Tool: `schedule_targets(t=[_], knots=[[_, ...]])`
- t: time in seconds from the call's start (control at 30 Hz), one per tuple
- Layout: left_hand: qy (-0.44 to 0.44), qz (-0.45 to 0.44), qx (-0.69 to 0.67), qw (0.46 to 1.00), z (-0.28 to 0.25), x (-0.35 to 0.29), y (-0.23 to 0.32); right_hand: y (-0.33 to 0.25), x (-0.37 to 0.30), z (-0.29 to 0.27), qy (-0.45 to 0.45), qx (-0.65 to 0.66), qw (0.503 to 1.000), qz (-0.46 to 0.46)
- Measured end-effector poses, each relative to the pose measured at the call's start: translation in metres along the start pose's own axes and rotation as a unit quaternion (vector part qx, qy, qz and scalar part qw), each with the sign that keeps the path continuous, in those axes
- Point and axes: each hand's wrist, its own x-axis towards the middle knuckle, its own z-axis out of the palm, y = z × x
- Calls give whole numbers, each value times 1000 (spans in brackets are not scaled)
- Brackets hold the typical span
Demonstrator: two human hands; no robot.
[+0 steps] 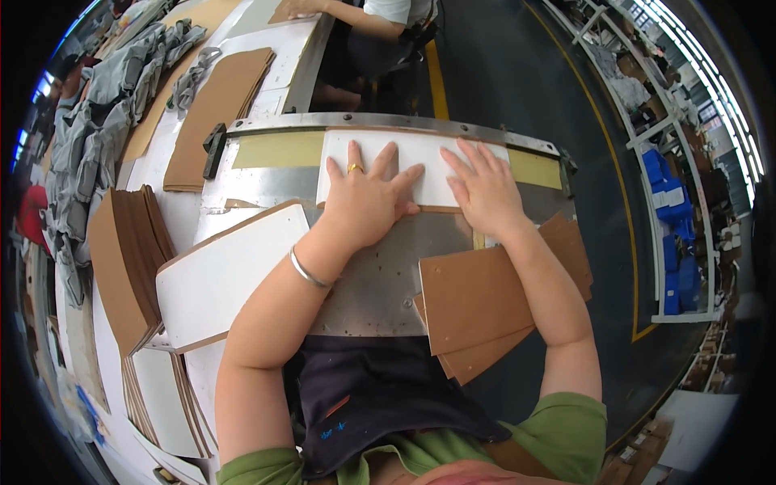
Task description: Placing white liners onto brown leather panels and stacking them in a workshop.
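Both hands lie flat on a white board with brown edges (431,192). The board rests against a metal bar (388,124) at the far side of a metal plate (368,295). My left hand (368,190), with its fingers spread, presses on the board's left half. On the right half lies my right hand (485,187), fingers stretched out. Yellow strips (279,152) flank the board. Below my right forearm sit several overlapping brown boards (473,295), partly covered by that arm. Another white-faced board (230,275) lies left of my left forearm.
Left of me stand stacks of brown boards (121,259) and white-edged boards (166,388). A further brown pile (222,113) and heaped grey fabric (113,113) lie beyond. Across the bar a person's arm (364,18) reaches over a table. Shelving with blue bins (667,190) stands right.
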Motion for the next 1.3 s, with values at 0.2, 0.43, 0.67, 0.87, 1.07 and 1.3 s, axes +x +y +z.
schedule_targets(t=[0.2, 0.43, 0.67, 0.87, 1.07, 1.3], knots=[[-8, 0, -6, 1000, 1, 4, 0, -4, 4, -4, 28, 22, 999, 12], [-13, -2, -27, 1000, 0, 1, 1, -2, 1, -5, 18, 16, 1000, 13], [-26, 0, -8, 1000, -5, -6, -2, -3, 15, -19, -14, 57, 998, 8], [-26, 4, -5, 1000, -42, -58, -17, -3, 56, -38, -165, 169, 971, 26], [-123, -149, 3, 981, -72, -204, -49, -9, 73, -50, -253, 175, 950, 56], [32, -210, -58, 976, -27, -245, -72, 8, 76, -63, -111, 388, 915, -10]])
